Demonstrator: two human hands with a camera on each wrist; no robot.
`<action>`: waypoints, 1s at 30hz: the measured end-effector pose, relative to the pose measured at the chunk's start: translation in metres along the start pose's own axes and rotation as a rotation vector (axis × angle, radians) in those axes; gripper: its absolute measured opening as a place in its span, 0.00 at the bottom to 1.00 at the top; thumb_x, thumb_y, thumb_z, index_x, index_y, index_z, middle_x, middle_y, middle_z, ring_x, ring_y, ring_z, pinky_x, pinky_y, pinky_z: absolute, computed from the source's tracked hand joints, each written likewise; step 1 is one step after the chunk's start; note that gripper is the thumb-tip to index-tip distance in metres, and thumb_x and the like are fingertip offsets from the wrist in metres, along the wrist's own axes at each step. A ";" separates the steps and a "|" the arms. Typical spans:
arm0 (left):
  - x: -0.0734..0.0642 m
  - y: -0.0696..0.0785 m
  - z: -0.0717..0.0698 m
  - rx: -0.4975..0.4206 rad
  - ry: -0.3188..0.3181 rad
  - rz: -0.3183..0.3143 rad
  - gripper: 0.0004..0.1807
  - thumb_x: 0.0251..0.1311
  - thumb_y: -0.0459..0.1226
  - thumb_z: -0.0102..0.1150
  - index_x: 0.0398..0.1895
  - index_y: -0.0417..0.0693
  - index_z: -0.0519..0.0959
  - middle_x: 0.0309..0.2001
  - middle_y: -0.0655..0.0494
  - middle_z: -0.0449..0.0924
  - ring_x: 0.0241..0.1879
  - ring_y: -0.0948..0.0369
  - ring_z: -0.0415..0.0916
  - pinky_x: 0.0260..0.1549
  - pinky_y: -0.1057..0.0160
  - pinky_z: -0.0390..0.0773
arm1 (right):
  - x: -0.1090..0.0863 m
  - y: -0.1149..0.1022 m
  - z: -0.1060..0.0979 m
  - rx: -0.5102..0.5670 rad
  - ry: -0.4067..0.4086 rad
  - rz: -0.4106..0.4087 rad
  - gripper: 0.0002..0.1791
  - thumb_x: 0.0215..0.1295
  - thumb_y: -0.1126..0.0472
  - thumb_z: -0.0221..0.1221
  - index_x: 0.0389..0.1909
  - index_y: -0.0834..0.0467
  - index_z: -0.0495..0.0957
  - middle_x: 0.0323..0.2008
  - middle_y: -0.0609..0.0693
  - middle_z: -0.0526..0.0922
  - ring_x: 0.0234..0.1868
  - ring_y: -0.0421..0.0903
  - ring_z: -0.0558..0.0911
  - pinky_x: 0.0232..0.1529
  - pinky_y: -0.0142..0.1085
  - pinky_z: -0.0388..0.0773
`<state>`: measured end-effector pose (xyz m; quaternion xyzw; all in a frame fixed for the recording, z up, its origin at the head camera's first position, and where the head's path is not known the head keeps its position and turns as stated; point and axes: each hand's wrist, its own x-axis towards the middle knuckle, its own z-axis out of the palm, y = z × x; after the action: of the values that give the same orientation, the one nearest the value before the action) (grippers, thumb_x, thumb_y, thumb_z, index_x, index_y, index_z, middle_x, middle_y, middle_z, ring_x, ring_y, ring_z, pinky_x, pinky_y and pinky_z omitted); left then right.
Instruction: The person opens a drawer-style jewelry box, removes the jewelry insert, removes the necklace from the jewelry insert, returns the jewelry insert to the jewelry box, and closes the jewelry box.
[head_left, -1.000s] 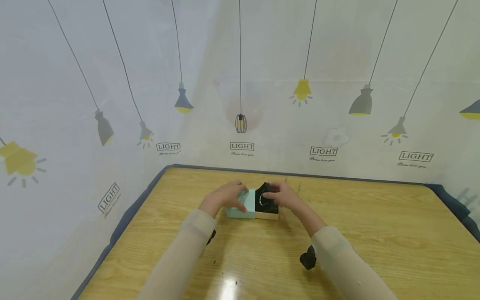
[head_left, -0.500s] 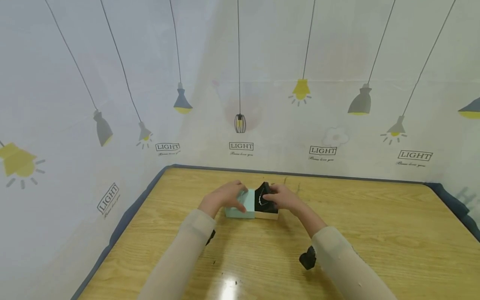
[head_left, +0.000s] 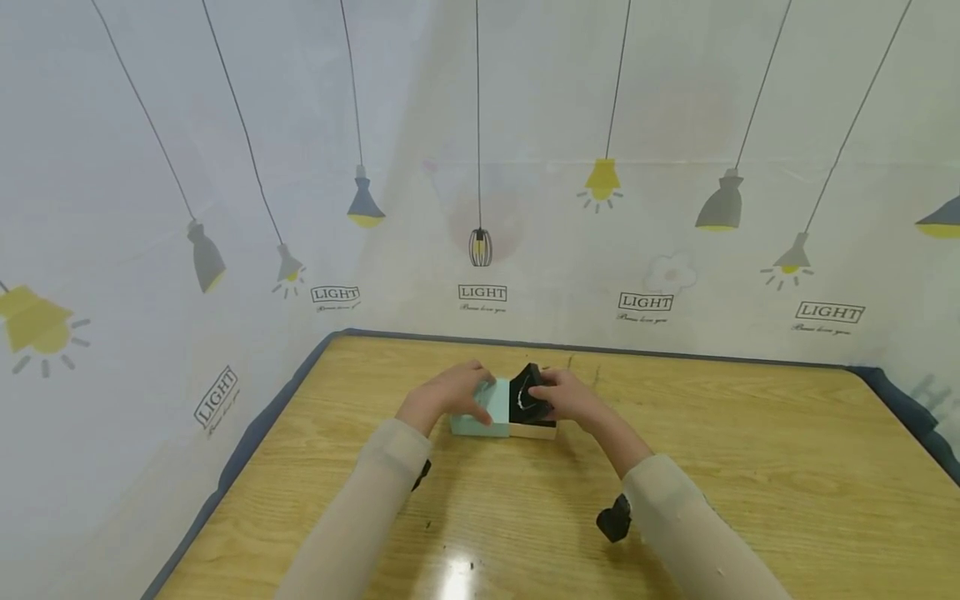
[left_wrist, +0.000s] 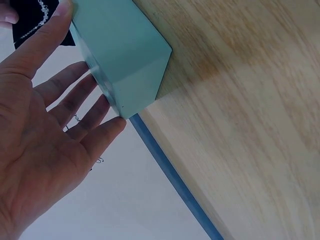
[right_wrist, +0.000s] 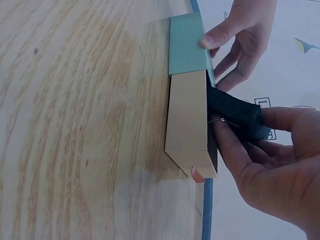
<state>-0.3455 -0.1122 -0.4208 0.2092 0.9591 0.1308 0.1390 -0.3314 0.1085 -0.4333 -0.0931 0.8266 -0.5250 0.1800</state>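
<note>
On the table sits a jewellery box with a mint sleeve (head_left: pixel 480 427) and a pale peach drawer (right_wrist: pixel 187 117) pulled out to the right. My left hand (head_left: pixel 448 392) spans the sleeve, thumb at its near top edge and fingers along the far edge. A black foam pad (right_wrist: pixel 234 105) tilts up out of the drawer, its right end raised. Across the pad lies a fine silver chain (left_wrist: pixel 44 15) with small sparkling pieces. My right hand (head_left: pixel 576 395) pinches the pad's right end between thumb and fingers, fingertips close against the chain.
A copper-coloured ribbon tab (right_wrist: pixel 197 174) sticks out of the drawer's end. The wooden table (head_left: pixel 712 467) ends at a blue edge (head_left: pixel 675 356) against a white sheet (head_left: pixel 555 250) printed with lamps. Dark wrist gear (head_left: pixel 615 518) hangs under the right sleeve.
The pad's right end has risen a little from the drawer in the right hand, so more of the drawer's front shows. The left hand and sleeve have stayed in place.
</note>
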 end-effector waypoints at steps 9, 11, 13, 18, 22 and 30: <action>-0.002 0.003 -0.003 0.029 0.006 0.015 0.40 0.52 0.48 0.75 0.68 0.48 0.71 0.70 0.49 0.67 0.69 0.51 0.67 0.70 0.52 0.68 | -0.004 -0.005 -0.001 0.043 0.039 0.031 0.24 0.76 0.64 0.48 0.67 0.72 0.66 0.61 0.74 0.74 0.59 0.64 0.80 0.48 0.43 0.87; -0.002 0.003 -0.002 0.024 0.003 0.012 0.40 0.53 0.47 0.75 0.68 0.48 0.71 0.70 0.49 0.67 0.69 0.51 0.67 0.70 0.52 0.68 | -0.004 -0.005 -0.002 0.048 0.042 0.036 0.25 0.76 0.63 0.48 0.68 0.72 0.65 0.62 0.74 0.73 0.59 0.64 0.80 0.49 0.45 0.86; -0.002 0.003 -0.002 0.022 0.003 0.010 0.40 0.53 0.47 0.75 0.68 0.48 0.71 0.70 0.49 0.67 0.69 0.51 0.67 0.70 0.52 0.68 | -0.006 -0.006 -0.003 0.054 0.045 0.036 0.25 0.76 0.63 0.48 0.69 0.72 0.64 0.62 0.74 0.73 0.60 0.64 0.80 0.50 0.46 0.86; -0.002 0.003 -0.002 0.029 0.007 0.015 0.40 0.53 0.48 0.75 0.68 0.48 0.71 0.70 0.49 0.67 0.69 0.51 0.67 0.70 0.52 0.68 | -0.012 -0.012 -0.007 0.061 0.055 0.035 0.25 0.76 0.63 0.48 0.68 0.73 0.64 0.62 0.74 0.72 0.60 0.65 0.79 0.52 0.48 0.85; -0.002 0.003 -0.002 0.028 0.004 0.019 0.40 0.53 0.47 0.74 0.69 0.48 0.71 0.70 0.49 0.67 0.69 0.51 0.67 0.70 0.53 0.68 | -0.012 -0.013 -0.009 0.058 0.072 0.046 0.25 0.77 0.63 0.48 0.67 0.73 0.64 0.62 0.74 0.72 0.60 0.65 0.79 0.52 0.49 0.85; -0.004 0.004 -0.002 0.004 0.003 0.017 0.40 0.53 0.46 0.75 0.69 0.47 0.70 0.70 0.49 0.67 0.69 0.50 0.67 0.69 0.52 0.69 | -0.011 -0.013 -0.015 0.010 0.089 0.030 0.23 0.76 0.62 0.49 0.64 0.71 0.68 0.56 0.72 0.78 0.40 0.48 0.83 0.37 0.39 0.86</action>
<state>-0.3413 -0.1108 -0.4165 0.2176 0.9576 0.1305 0.1362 -0.3283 0.1196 -0.4138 -0.0565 0.8325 -0.5300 0.1513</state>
